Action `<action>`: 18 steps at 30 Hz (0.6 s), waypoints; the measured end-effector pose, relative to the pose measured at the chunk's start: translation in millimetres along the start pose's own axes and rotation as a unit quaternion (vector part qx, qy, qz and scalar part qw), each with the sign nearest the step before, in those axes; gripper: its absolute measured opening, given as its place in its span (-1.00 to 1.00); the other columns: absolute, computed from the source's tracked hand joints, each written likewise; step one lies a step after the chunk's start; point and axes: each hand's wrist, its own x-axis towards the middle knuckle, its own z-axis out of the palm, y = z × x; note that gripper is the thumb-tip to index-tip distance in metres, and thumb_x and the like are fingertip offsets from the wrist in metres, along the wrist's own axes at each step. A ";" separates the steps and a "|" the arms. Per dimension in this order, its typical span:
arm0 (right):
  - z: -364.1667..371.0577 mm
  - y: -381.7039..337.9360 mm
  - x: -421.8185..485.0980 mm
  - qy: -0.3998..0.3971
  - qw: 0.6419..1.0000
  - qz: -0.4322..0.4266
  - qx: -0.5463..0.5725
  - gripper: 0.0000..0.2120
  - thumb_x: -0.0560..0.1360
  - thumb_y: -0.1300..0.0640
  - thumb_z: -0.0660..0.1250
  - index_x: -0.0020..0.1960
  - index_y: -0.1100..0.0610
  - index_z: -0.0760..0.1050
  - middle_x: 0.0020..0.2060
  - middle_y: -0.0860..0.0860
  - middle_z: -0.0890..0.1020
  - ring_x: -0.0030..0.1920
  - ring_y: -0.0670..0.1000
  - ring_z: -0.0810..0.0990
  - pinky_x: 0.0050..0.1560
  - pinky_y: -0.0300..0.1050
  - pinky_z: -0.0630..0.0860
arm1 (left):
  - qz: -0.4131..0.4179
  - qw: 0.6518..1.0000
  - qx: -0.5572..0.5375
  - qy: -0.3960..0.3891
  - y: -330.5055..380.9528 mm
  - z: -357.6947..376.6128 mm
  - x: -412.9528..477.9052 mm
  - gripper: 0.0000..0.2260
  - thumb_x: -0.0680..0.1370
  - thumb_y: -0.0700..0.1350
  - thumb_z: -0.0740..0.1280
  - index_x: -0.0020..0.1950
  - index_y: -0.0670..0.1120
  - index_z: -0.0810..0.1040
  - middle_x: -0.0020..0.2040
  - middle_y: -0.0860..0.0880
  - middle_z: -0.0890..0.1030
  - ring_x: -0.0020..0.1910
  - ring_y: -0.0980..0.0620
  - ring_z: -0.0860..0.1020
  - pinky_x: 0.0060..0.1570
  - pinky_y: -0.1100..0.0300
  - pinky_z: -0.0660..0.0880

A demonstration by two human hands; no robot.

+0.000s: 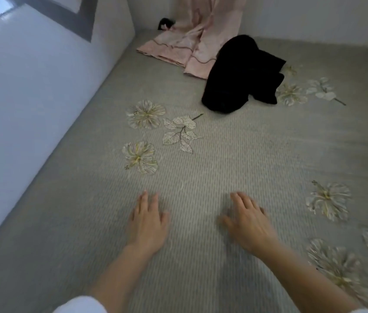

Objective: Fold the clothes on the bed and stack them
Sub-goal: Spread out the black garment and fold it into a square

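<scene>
Both hands — left hand point(148, 222) and right hand point(247, 223) — lie spread, empty, low in frame on the bed point(212, 159); crumpled black garment point(239, 75) and pink garment point(187, 44) occupy upper centre.

Bedspread point(223, 159): woven cloth, ribbed, matt grey-green. Flower motifs point(145, 114) at 10 o'clock: paler, faint sheen. Black garment point(239, 75) at 1 o'clock: soft matt cloth, weave too dark to tell. Pink cloth point(185, 41) at 12 o'clock: thin, smooth, slight satin sheen. Side panel point(20, 86) at 9 o'clock: hard, smooth, glossy white. Sleeve point(81, 304) at 7 o'clock: white matt cloth.
</scene>
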 end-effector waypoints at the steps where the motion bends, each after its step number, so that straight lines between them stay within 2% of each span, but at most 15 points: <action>1: 6.1 2.1 13.1 0.009 1.000 -0.004 0.006 -0.32 0.57 -0.24 0.06 0.56 0.03 -0.06 0.56 -0.03 0.01 0.54 0.01 -0.03 0.48 0.05 0.02 | 0.008 1.000 0.001 0.000 0.8 8.0 14.8 -0.46 0.65 0.11 -0.04 0.57 -0.06 -0.08 0.57 -0.09 -0.16 0.54 -0.05 -0.16 0.48 0.00 -0.09; 5: 17.6 6.1 65.4 0.046 0.999 -0.015 0.006 -0.34 0.57 -0.27 -0.05 0.56 0.00 -0.10 0.56 -0.07 -0.06 0.55 -0.02 -0.12 0.49 0.03 -0.07 | 0.055 0.997 0.047 0.024 13.7 23.4 77.1 -0.36 0.60 0.23 -0.14 0.54 -0.07 -0.27 0.54 -0.09 -0.33 0.49 -0.01 -0.37 0.42 0.06 -0.34; 8: 19.8 7.0 104.4 0.085 0.996 -0.024 -0.003 -0.34 0.56 -0.30 -0.08 0.55 -0.01 -0.05 0.56 -0.07 -0.03 0.54 -0.02 -0.12 0.48 -0.01 -0.13 | 0.064 0.995 0.048 0.061 34.6 19.2 121.1 -0.29 0.57 0.29 -0.15 0.53 -0.11 -0.29 0.53 -0.11 -0.33 0.48 0.00 -0.38 0.39 0.09 -0.39; 11: 13.8 6.9 146.3 0.112 0.992 -0.050 0.019 -0.32 0.55 -0.31 -0.05 0.55 0.01 0.02 0.55 -0.06 0.03 0.54 -0.04 -0.08 0.43 -0.10 -0.16 | 0.064 0.988 0.058 0.131 45.4 19.5 147.4 -0.27 0.54 0.31 -0.17 0.54 -0.12 -0.25 0.55 -0.09 -0.26 0.51 0.03 -0.33 0.43 0.13 -0.37; 12: 9.1 8.0 163.3 0.119 0.991 -0.053 0.037 -0.33 0.55 -0.30 -0.02 0.54 0.03 0.04 0.55 -0.04 0.06 0.54 -0.03 -0.05 0.44 -0.10 -0.14 | 0.065 0.986 0.051 0.148 46.8 21.1 151.4 -0.28 0.54 0.31 -0.16 0.55 -0.10 -0.24 0.56 -0.06 -0.24 0.51 0.06 -0.31 0.43 0.15 -0.37; 14: -1.4 7.4 194.6 0.145 0.985 -0.034 0.084 -0.36 0.56 -0.24 0.07 0.53 0.07 0.10 0.52 0.01 0.18 0.52 0.02 0.08 0.48 0.00 0.04 | 0.070 0.985 0.038 0.152 46.5 23.2 151.5 -0.28 0.53 0.32 -0.17 0.55 -0.06 -0.22 0.56 -0.02 -0.23 0.51 0.09 -0.30 0.43 0.18 -0.37; 16: -13.4 2.5 224.2 0.202 0.970 0.003 0.137 -0.39 0.57 -0.14 0.16 0.52 0.11 0.12 0.41 0.05 0.35 0.42 0.08 0.26 0.39 0.02 0.24 | 0.064 0.986 0.031 0.153 46.0 23.1 149.6 -0.27 0.50 0.33 -0.19 0.55 -0.04 -0.23 0.56 0.00 -0.23 0.50 0.12 -0.32 0.43 0.20 -0.38; 18: -24.4 -5.8 252.7 0.249 0.953 0.035 0.167 -0.37 0.57 -0.07 0.21 0.54 0.10 0.06 0.32 0.05 0.42 0.32 0.09 0.33 0.31 -0.01 0.28 | 0.058 0.986 0.029 0.153 47.2 21.8 148.9 -0.26 0.48 0.33 -0.20 0.55 -0.03 -0.24 0.56 0.01 -0.25 0.49 0.14 -0.35 0.42 0.21 -0.41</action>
